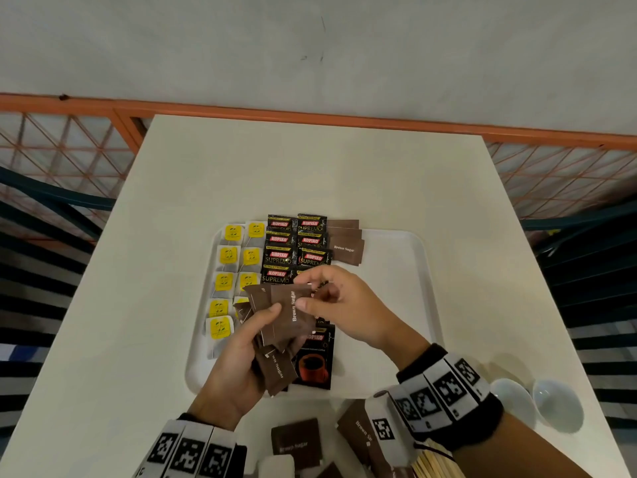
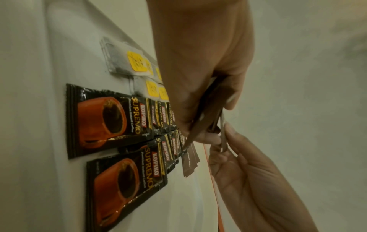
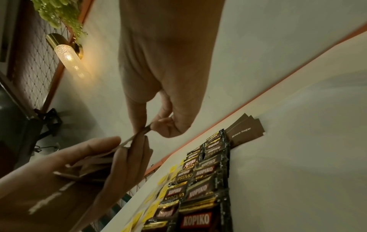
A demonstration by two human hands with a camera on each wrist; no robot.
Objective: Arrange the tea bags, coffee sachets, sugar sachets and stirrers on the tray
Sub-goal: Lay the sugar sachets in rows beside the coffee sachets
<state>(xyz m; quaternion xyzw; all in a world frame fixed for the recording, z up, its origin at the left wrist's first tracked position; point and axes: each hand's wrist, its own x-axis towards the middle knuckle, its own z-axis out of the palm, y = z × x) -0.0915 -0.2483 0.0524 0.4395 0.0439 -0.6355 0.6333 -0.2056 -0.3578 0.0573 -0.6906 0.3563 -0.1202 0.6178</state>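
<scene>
A white tray [image 1: 410, 277] holds two columns of yellow-tagged tea bags [image 1: 227, 255], two columns of black Kopiko coffee sachets [image 1: 281, 257] and three overlapping brown sugar sachets [image 1: 344, 248] at its far side. My left hand [image 1: 241, 350] grips a fanned bundle of brown sugar sachets [image 1: 287, 319] above the tray. My right hand [image 1: 331, 301] pinches the top sachet of that bundle by its edge, thumb against forefinger. In the right wrist view the pinched sachet [image 3: 137, 135] shows edge-on between both hands. Wooden stirrers [image 1: 436, 462] lie at the near edge under my right forearm.
More brown sugar sachets [image 1: 296, 441] lie on the table in front of the tray. Two small white bowls [image 1: 537, 403] stand at the near right. An orange-framed mesh railing [image 1: 69, 139] runs behind the table. The tray's right half [image 1: 396, 305] is bare.
</scene>
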